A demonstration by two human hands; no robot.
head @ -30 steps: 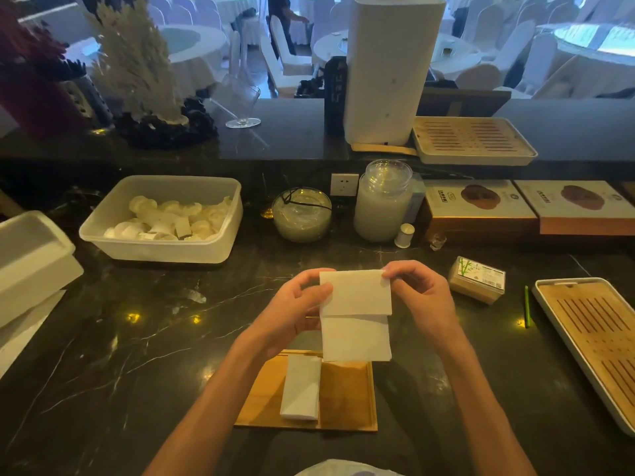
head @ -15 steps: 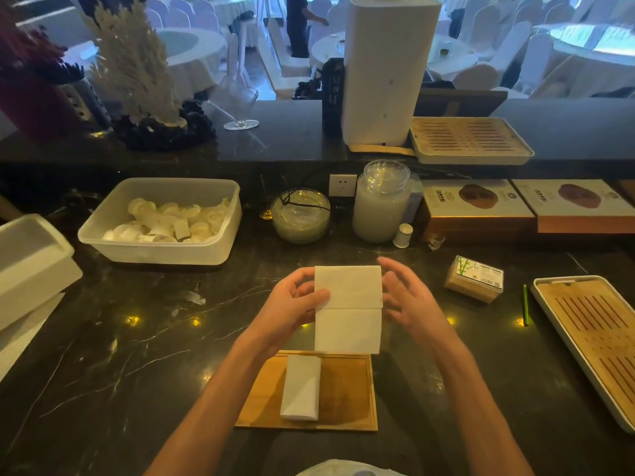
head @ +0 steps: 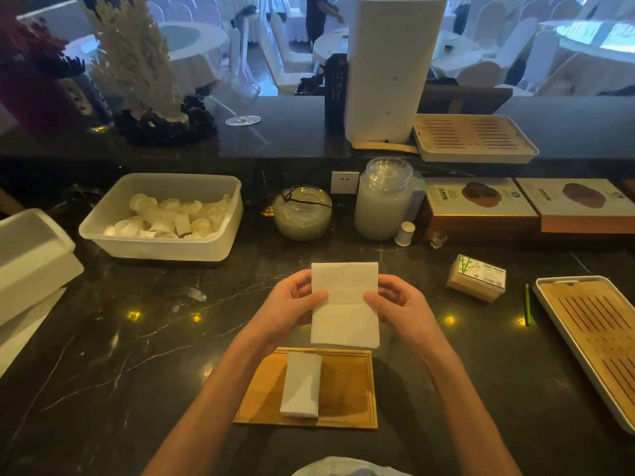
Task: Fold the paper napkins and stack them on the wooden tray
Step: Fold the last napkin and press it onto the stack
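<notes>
A white paper napkin (head: 345, 321) hangs upright above the dark counter, with a horizontal crease across its middle. My left hand (head: 292, 304) pinches its left edge at the crease with the thumb in front. My right hand (head: 398, 304) pinches the right edge at the same height. Below the napkin lies the small wooden tray (head: 347, 389), close to me. One folded napkin (head: 301, 384) rests lengthwise on the tray's left half.
A pack of napkins (head: 477, 277) sits to the right, with a green pen (head: 527, 304) and a large slatted tray (head: 598, 341) beyond it. A plastic tub (head: 161, 249), a glass bowl (head: 302, 214) and a jar (head: 383, 201) stand behind. White containers (head: 31, 255) are at the left.
My right hand let go of the napkin's top corner, opened briefly, then took hold again at the crease. The napkin sank slightly; my left thumb slid down toward the middle.
</notes>
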